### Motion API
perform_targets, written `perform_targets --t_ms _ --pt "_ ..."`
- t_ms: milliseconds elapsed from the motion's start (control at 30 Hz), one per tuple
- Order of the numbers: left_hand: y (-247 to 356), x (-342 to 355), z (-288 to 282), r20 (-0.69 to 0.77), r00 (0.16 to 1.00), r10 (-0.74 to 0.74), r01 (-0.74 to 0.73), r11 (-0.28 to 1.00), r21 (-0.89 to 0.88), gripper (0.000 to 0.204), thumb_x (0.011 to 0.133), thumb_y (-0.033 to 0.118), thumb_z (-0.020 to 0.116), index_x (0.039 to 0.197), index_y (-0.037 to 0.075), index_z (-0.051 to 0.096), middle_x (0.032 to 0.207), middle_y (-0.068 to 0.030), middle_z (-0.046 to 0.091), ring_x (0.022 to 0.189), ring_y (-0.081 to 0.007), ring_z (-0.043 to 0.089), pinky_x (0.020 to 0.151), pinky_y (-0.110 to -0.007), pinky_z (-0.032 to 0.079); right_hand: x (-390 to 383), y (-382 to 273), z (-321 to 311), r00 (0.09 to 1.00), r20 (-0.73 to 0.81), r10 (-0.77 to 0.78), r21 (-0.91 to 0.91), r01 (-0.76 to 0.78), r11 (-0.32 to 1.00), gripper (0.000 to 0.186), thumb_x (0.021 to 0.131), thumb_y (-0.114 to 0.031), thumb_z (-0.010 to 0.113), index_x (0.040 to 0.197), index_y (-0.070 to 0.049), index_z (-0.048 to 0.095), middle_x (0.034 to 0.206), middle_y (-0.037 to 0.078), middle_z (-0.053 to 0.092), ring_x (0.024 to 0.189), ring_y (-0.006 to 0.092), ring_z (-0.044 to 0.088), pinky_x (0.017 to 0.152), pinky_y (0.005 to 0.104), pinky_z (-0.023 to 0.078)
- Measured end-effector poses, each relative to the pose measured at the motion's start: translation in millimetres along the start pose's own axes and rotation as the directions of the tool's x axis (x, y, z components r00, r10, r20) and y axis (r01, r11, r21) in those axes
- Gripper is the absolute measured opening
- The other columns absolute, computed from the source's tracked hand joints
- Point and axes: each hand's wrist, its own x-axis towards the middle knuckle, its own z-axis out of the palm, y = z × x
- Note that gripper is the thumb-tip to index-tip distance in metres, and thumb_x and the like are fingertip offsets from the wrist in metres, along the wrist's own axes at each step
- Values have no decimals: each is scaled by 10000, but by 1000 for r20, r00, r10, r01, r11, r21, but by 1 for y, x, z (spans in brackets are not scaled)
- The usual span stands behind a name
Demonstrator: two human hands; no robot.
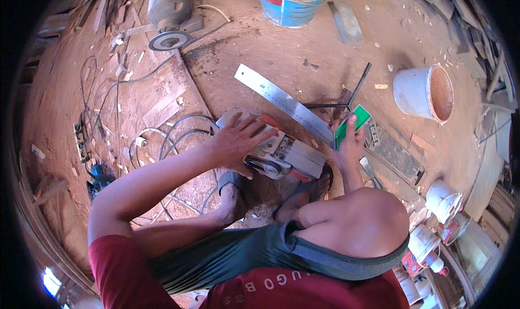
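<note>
Holds the square (287,105) in the right hand (351,141), closed round the green stock (357,119) with the thumb across its face. Points the long steel blade (265,87) away to the upper left, along the far side of the planer (303,158); cannot tell contact from a narrow gap between the two.

Spreads the left hand (235,143) wide and palm down over the planer's left end, with fingers fanned out; cannot tell firm pressing from mere resting. Has the planer on the ground (244,43) close by the feet (232,198), with flat metal faces uppermost and a belt wheel (265,167) bare on the near side. Shows a white bucket (416,94) well apart to the right.

Expect the square to feel light overall, yet unwieldy at the far tip for its length. Judge the blade stiff on edge, somewhat springy across the flat, and smooth enough to slip through dusty fingers. Best take hold by the stock, thick and easy to grip; guard against a drop, liable to spoil the corner angle. Judge the planer heavy, hard and rigid, and steadier under a broad palm than under fingertips. Best hold it by the solid body, clear of the wheel and any cutting edge.
</note>
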Motion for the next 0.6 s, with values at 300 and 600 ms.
perform_targets --t_ms 300,600 --pt "-13 19 6 21 997 76 -77 995 66 1280 456 449 941 1554 337 293 1486 -129 408 1409 -355 389 1105 -578 342 18 -4 4 994 49 -99 -26 101 995 301 1069 -356 521 1031 -59 555 818 53 606 756 154 600 762 341 514" --pt "-53 4 -26 -83 993 88 -79 991 113 1310 398 478 953 1533 295 326 1409 -142 496 1326 -331 495 1034 -521 441 26 -22 20 975 144 -168 -41 176 984 337 1064 -342 531 1134 -14 557 845 128 676 811 245 704 764 377 565"
